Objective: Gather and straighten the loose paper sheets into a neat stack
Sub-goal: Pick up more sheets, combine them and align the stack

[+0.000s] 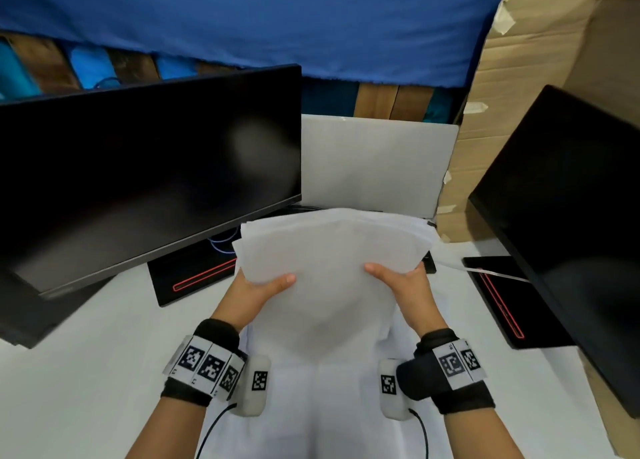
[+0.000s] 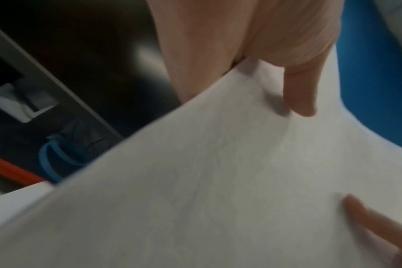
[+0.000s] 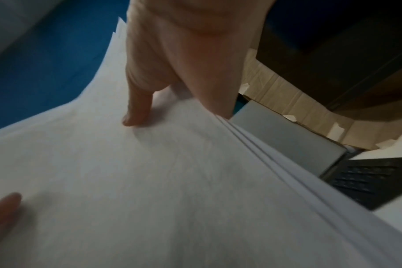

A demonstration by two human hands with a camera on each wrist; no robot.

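Paper sheets point(image 1: 325, 268) hang above the near counter point(image 1: 86, 372), left hand point(image 1: 258, 290) and right hand point(image 1: 403, 285) pinching opposite side edges; light, floppy, slippery; edges stagger, so grip both sides.

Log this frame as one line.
phase: straightening | left hand: grips paper sheets | right hand: grips sheets | sheets: held up above white desk, edges still uneven
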